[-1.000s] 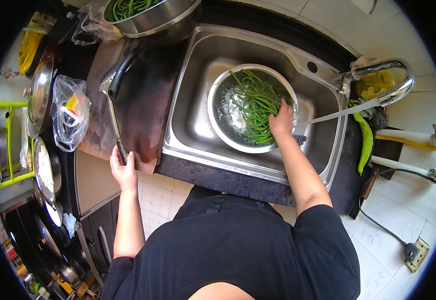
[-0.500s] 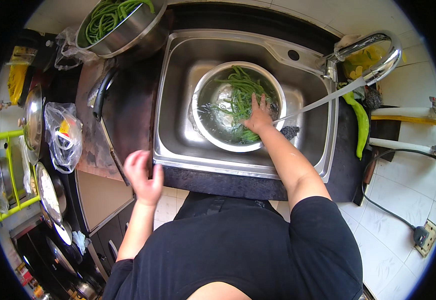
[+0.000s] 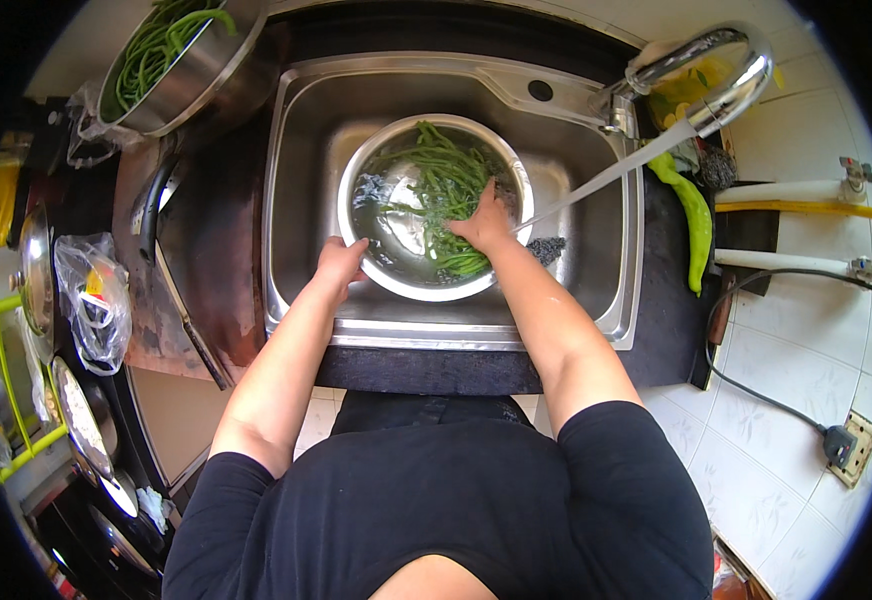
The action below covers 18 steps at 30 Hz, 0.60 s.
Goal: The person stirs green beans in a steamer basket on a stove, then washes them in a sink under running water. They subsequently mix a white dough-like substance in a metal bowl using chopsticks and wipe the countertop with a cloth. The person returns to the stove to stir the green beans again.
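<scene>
A round steel basin point(image 3: 346, 185) is sitting inside the sink point(image 3: 301, 190), holding clear water point(image 3: 374, 215) and a loose heap of green beans point(image 3: 438, 165). The beans are lying mainly in the basin's middle and right part, partly under water. The left hand point(image 3: 340, 268) is gripping the basin's rim at its lower left, thumb over the edge. The right hand point(image 3: 484, 222) is reaching into the basin's right side, fingers spread among the beans; whether they are closing on any, I cannot tell. From the faucet point(image 3: 746, 80), up and right of the basin, a stream of water point(image 3: 606, 187) is running toward its right rim. A dark scrubber point(image 3: 547, 250) is lying just beside the basin's lower right. Beyond the basin's upper left, a steel pot point(image 3: 218, 70) is holding more green beans. Right of the basin, a long green pepper point(image 3: 696, 230) is resting on the table point(image 3: 661, 320).
</scene>
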Available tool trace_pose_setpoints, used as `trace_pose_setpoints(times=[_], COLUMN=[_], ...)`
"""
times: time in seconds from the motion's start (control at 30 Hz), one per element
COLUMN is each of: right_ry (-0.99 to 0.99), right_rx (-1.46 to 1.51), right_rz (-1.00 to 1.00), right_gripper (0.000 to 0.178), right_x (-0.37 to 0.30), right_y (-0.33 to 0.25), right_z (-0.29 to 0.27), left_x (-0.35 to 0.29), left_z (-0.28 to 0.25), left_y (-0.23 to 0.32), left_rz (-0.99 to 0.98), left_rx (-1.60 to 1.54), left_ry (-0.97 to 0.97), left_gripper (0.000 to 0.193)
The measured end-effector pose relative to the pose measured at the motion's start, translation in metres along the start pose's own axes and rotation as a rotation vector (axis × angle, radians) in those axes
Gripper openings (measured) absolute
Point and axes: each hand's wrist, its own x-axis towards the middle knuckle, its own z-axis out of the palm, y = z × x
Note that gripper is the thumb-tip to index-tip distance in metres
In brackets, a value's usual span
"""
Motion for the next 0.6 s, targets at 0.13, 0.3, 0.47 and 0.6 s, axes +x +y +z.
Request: trace_pose_setpoints(times=[0.13, 0.3, 0.47, 0.6], right_ry=[-0.079, -0.166, -0.335, -0.144], right_rx=[-0.014, -0.114, 0.057, 0.200], right_rz=[-0.001, 0.090, 0.064, -0.027], right_gripper=[0.119, 0.121, 0.125, 0.101], right_x=[0.019, 0.012, 0.004, 0.003], right_y=[0.021, 0.022, 0.026, 0.035], right_z=[0.001, -0.004, -0.017, -0.011], left_x=[-0.022, -0.052, -0.070, -0.081], left_z=[0.008, 0.022, 0.032, 0.042], left_y=[0.008, 0.024, 0.025, 0.026], left_rz=[0.086, 0.202, 0.227, 0.237], left_rx=[0.068, 0.057, -0.016, -0.065], left_ry=[-0.022, -0.069, -0.110, -0.117], left_gripper=[0.030, 0.026, 0.023, 0.023])
